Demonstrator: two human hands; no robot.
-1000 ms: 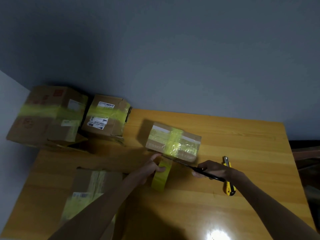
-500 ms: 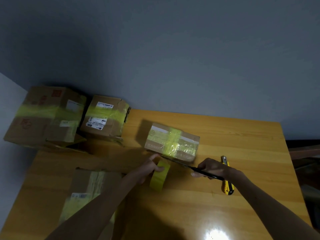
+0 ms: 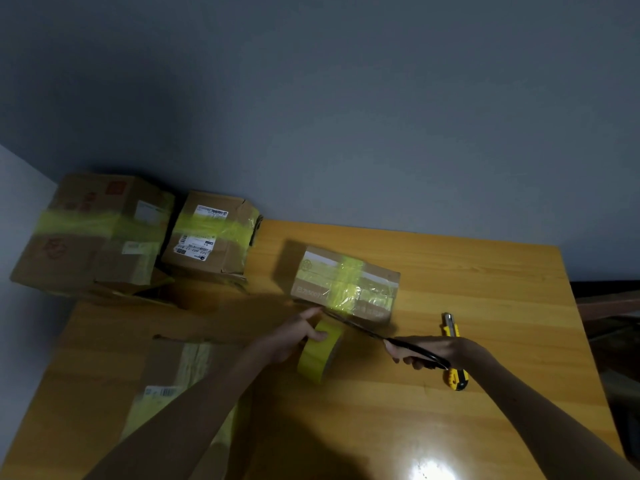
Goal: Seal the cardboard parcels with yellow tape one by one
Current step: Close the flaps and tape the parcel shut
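A small cardboard parcel point(image 3: 346, 284) crossed with yellow tape sits mid-table. Just in front of it my left hand point(image 3: 291, 337) grips the yellow tape roll point(image 3: 320, 353), which stands on edge, thumb over its top. My right hand point(image 3: 429, 351) holds black scissors point(image 3: 367, 332), and their blades reach left to the parcel's near bottom edge beside the roll. Whether tape still joins roll and parcel is too dim to tell.
Two taped boxes, a large one point(image 3: 93, 233) and a medium one point(image 3: 211, 233), stand at the back left. A flat taped parcel point(image 3: 173, 379) lies under my left forearm. A yellow utility knife point(image 3: 453, 351) lies behind my right hand. The wooden table point(image 3: 485, 289) ends at the right.
The view has shifted slightly. Both hands stay at the parcel's near edge; the roll and scissors have barely moved.
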